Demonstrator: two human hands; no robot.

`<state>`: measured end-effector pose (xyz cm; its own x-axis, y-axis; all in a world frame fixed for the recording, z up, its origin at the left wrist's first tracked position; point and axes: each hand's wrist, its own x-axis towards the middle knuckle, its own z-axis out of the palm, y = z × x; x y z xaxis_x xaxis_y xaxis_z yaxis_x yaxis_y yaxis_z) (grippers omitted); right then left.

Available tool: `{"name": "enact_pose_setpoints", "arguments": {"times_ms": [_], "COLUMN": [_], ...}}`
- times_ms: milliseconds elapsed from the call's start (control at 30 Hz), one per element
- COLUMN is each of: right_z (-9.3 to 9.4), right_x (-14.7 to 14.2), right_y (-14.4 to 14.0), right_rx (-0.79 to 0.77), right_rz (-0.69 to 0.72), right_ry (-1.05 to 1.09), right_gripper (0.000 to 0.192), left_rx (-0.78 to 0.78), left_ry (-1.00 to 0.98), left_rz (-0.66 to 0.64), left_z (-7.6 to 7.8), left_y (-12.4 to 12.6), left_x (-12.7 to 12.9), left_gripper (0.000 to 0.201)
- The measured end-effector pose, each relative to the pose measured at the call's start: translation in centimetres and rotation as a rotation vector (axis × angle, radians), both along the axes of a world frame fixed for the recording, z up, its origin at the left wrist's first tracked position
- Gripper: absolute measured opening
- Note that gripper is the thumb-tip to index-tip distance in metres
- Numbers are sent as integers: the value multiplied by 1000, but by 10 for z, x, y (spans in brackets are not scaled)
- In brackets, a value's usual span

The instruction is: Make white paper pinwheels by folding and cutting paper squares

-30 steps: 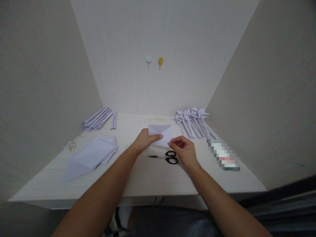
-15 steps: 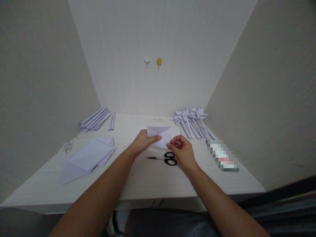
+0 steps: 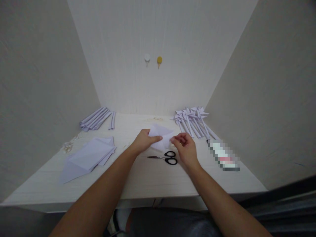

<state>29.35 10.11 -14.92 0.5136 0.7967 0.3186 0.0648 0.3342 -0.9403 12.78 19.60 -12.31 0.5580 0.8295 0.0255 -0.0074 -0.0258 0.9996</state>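
Note:
A small creased sheet of white paper is held up above the table in my left hand, its thumb lying across the front. My right hand has thumb and forefinger pinched at the paper's right edge, with the other fingers curled in. Below the paper, black-handled scissors lie on the table, blades pointing left.
Stacked white paper sheets lie at the left, with rolled paper sticks behind them. Several paper pinwheels are heaped at the back right. A blurred-out phone-like object rests at the right. Two hooks are on the back wall.
The paper has tilted in my left hand, so a corner now points up. My right fingers have shifted slightly right and up along its edge.

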Motion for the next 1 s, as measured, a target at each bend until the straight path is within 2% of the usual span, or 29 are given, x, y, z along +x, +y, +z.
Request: {"name": "enact_pose_setpoints", "arguments": {"times_ms": [100, 300, 400, 500, 600, 667, 800, 900, 1000], "right_z": [3, 5, 4, 3, 3, 5, 8, 7, 5], "right_x": [3, 1, 1, 0, -3, -5, -8, -7, -5], "right_y": [1, -2, -2, -2, -2, -3, -4, -5, -6], "right_rx": [47, 31, 21, 6, -6, -7, -18, -31, 29], "right_rz": [-31, 6, 29, 71, 125, 159, 203, 218, 198], "right_ry": [5, -9, 9, 24, 84, 132, 167, 138, 88], "right_gripper": [37, 23, 24, 26, 32, 35, 37, 33, 27], "left_rx": [-1, 17, 2, -75, -156, -183, -187, -171, -158], "left_ry": [61, 33, -90, -271, -393, -434, -355, -292, -269], "left_rz": [-51, -53, 25, 106, 99, 38, -61, 5, 80], "left_z": [-1, 0, 1, 3, 4, 4, 1, -1, 0], "left_y": [0, 3, 5, 5, 3, 0, -3, -2, -1], "left_x": [0, -3, -3, -1, 2, 3, 5, 5, 3], "left_gripper": [29, 29, 36, 52, 64, 61, 45, 44, 46]}}
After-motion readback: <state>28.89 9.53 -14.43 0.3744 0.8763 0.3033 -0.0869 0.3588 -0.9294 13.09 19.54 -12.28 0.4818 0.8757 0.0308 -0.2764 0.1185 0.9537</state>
